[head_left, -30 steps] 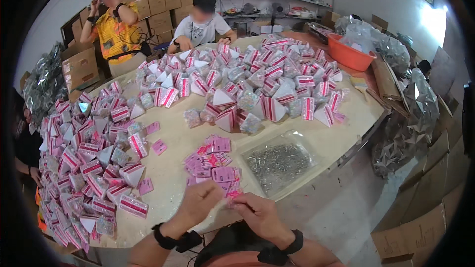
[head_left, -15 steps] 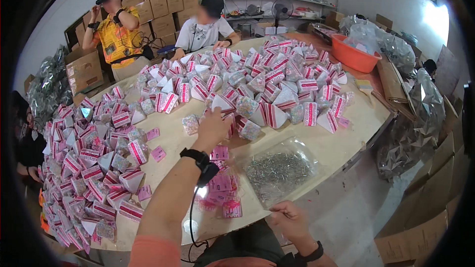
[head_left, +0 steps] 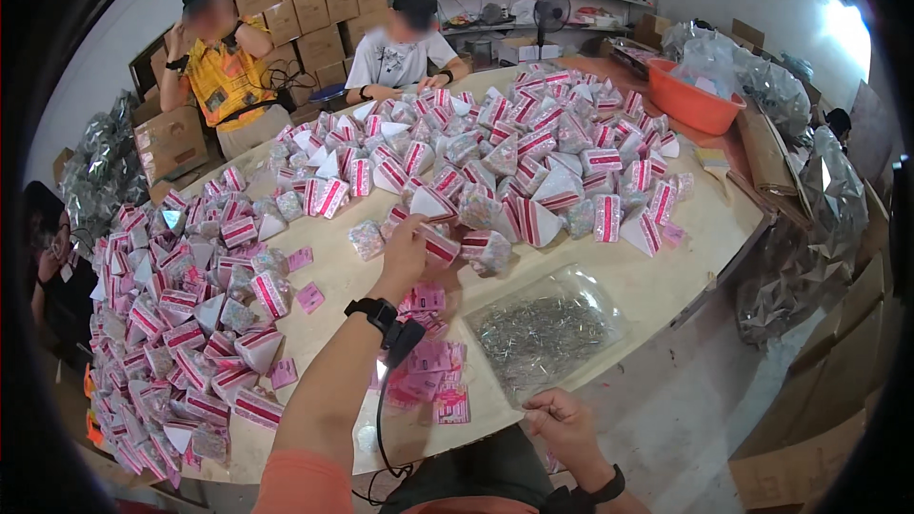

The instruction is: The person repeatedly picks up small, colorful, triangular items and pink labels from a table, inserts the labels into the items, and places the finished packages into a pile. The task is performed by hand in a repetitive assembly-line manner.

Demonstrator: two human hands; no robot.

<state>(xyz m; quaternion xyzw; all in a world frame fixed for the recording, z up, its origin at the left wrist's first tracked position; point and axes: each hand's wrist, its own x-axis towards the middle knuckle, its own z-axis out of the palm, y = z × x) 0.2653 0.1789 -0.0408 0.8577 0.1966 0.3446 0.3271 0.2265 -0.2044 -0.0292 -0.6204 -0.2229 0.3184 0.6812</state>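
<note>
My left hand [head_left: 406, 246] reaches forward over the table, its fingers closed on a wedge-shaped piece [head_left: 441, 247], like a cake slice, white with pink stripes. Speckled wedges [head_left: 486, 250] lie just beyond and beside it. My right hand [head_left: 562, 419] is at the table's near edge, thumb and fingers pinched together. Its fingertips are by the corner of a clear plastic bag [head_left: 602, 291] spread flat; whatever they hold is too small to make out. Many thin metal pins [head_left: 543, 333] fill the bag. Pink printed cards [head_left: 428, 362] lie under my left forearm.
Heaps of similar wedges [head_left: 181, 324] cover the table's left side and far half. An orange basin [head_left: 693, 105] stands far right, near a brush [head_left: 714, 163]. Two people are across the table, another at far left. Cardboard boxes [head_left: 809, 400] stand at right.
My left hand has closed on the striped wedge and shifted it slightly. My right hand stays pinched by the bag's corner. The person in white has brought both hands together on the table.
</note>
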